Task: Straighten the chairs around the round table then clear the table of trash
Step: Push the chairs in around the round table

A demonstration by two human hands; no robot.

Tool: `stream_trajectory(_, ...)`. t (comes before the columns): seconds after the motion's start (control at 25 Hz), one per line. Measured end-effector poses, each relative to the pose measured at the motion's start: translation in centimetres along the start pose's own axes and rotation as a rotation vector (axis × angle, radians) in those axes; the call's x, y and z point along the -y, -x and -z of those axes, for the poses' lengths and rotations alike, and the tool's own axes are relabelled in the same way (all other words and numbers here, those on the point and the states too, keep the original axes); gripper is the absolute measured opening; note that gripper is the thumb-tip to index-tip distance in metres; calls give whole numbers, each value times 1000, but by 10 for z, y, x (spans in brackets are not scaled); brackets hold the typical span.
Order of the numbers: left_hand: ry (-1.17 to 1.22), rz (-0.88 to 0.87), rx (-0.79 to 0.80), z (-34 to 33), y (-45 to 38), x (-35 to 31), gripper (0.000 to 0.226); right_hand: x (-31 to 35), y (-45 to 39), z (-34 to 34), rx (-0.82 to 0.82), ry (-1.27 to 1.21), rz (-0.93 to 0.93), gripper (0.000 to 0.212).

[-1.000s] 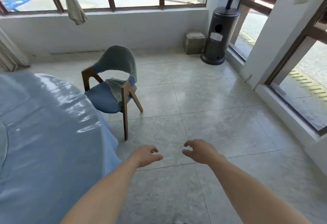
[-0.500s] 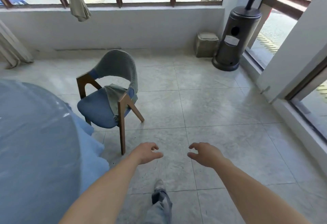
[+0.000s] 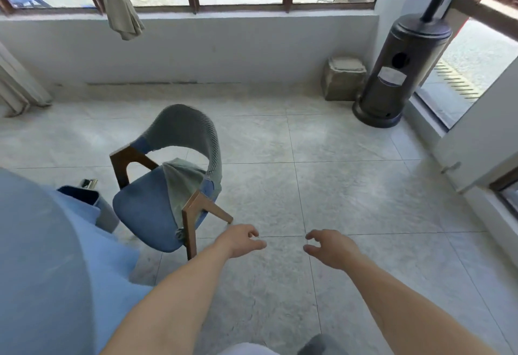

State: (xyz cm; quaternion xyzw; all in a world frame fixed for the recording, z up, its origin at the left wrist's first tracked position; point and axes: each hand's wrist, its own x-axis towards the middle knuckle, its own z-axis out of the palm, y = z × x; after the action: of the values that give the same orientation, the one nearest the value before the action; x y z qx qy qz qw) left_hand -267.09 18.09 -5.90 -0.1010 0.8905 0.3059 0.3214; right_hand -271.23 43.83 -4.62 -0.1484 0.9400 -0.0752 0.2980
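Pale tiled floor (image 3: 350, 186) filled most of the view. Both arms were stretched out forward, left hand (image 3: 241, 241) and right hand (image 3: 330, 248) empty with fingers loosely curled. Blue chair (image 3: 168, 186) sat angled just beside the round table (image 3: 42, 256), near the left hand but not touching.

Glassed-in dining room, clothed round table (image 3: 42, 256), patio heater (image 3: 398, 74)

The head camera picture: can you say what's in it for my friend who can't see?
Two bare hands, left hand and right hand, reach out empty toward a blue-cushioned wooden chair beside a round table with a blue cloth. A dark cylindrical patio heater stands in the corner.
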Motion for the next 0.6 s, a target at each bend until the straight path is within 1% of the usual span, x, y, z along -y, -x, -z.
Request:
stream_trajectory(0.28,13,68,-37,67,-113,-33,64,-33,-137,70,39,34,68,49)
stream_trajectory(0.48,124,138,-119,120,-198,-79,62,-67,-243,159,24,118,158,49)
stream_trajectory(0.6,153,142,-171,148,-235,-107,60,-79,-293,204,20,172,207,48)
